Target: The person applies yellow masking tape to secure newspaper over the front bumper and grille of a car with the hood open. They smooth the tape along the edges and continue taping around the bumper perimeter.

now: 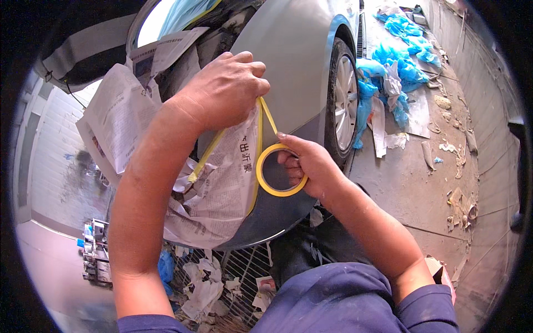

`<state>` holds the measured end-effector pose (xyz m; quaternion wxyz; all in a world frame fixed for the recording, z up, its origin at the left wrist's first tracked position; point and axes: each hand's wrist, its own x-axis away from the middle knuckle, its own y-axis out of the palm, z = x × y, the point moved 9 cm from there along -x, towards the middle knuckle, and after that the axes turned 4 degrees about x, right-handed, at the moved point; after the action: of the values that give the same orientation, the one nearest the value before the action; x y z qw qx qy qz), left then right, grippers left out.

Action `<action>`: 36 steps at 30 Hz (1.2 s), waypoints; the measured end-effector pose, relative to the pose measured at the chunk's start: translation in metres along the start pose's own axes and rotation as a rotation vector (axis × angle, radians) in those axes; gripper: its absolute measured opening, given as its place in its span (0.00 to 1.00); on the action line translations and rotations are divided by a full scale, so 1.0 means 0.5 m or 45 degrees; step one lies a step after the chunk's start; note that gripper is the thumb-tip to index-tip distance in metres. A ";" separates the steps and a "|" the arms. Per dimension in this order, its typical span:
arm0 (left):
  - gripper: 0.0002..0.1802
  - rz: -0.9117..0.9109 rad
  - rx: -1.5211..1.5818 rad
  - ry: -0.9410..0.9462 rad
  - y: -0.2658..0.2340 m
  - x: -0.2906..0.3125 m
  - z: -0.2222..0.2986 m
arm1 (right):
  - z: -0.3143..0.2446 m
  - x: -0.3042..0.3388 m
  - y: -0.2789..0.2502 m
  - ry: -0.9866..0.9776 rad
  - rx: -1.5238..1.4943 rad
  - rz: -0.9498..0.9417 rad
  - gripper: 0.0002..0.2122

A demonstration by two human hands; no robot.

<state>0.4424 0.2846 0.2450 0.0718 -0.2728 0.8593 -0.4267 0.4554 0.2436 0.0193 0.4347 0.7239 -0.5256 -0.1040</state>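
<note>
My right hand (313, 166) grips a roll of yellow masking tape (288, 192), fingers hooked through its ring and thumb at the top. From the roll a narrow tape strip (269, 115) runs taut up to my left hand (230, 89). That hand is closed at the strip's upper end, over the edge of the newspaper; its fingertips are hidden. The newspaper sheet (222, 208) covers part of the grey car body (286, 61), with yellow tape along its right edge. Another taped newspaper (125, 114) hangs crumpled to the left.
A car wheel (344, 94) stands to the right of the grey panel. Beyond it, crumpled blue plastic sheeting (408, 77) and paper scraps litter the floor. Torn paper (202, 286) lies on a floor grating (252, 266) below the car. Equipment (97, 252) sits at the left.
</note>
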 end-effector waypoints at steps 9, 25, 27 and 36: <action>0.09 0.186 0.206 -0.101 0.004 -0.010 -0.014 | 0.025 0.011 0.055 0.015 -0.039 -0.089 0.21; 0.24 0.037 0.063 -0.306 0.012 0.002 0.007 | 0.030 -0.017 0.058 -0.031 0.038 -0.093 0.20; 0.27 0.031 0.040 -0.309 0.016 0.008 0.013 | 0.030 -0.015 0.061 -0.033 0.051 -0.085 0.20; 0.33 -0.058 -0.016 -0.390 0.031 0.016 0.022 | 0.026 0.005 0.076 0.054 -0.010 -0.079 0.22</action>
<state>0.4332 0.2804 0.2273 0.1905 -0.3546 0.8345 -0.3764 0.4229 0.2322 0.0402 0.4451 0.7401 -0.4932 -0.1042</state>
